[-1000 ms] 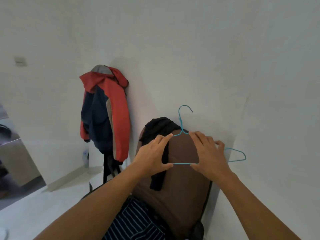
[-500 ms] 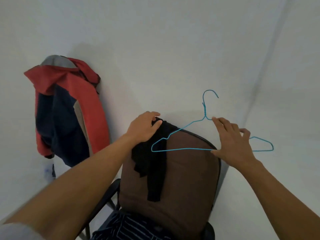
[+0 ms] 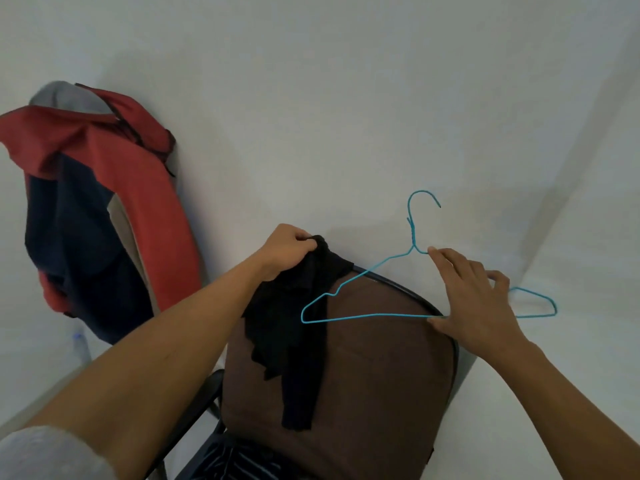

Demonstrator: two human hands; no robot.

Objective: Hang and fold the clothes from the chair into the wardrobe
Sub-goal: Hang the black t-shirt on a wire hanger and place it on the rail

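Observation:
A black garment (image 3: 294,327) hangs over the top left of the brown chair back (image 3: 374,375). My left hand (image 3: 284,252) is closed on its upper edge. In my right hand (image 3: 474,299) I hold a blue wire hanger (image 3: 363,317) by its bottom bar and shoulder, hook up, in front of the chair back. A striped dark garment (image 3: 239,462) lies on the chair seat at the bottom edge.
A red and navy jacket (image 3: 93,209) hangs on the white wall to the left. White walls meet in a corner to the right of the chair. A black chair armrest (image 3: 204,389) sticks out at the lower left.
My left hand left the hanger and took hold of the black garment's top edge. My right hand kept the hanger and carried it to the right. The view shifted right and closer.

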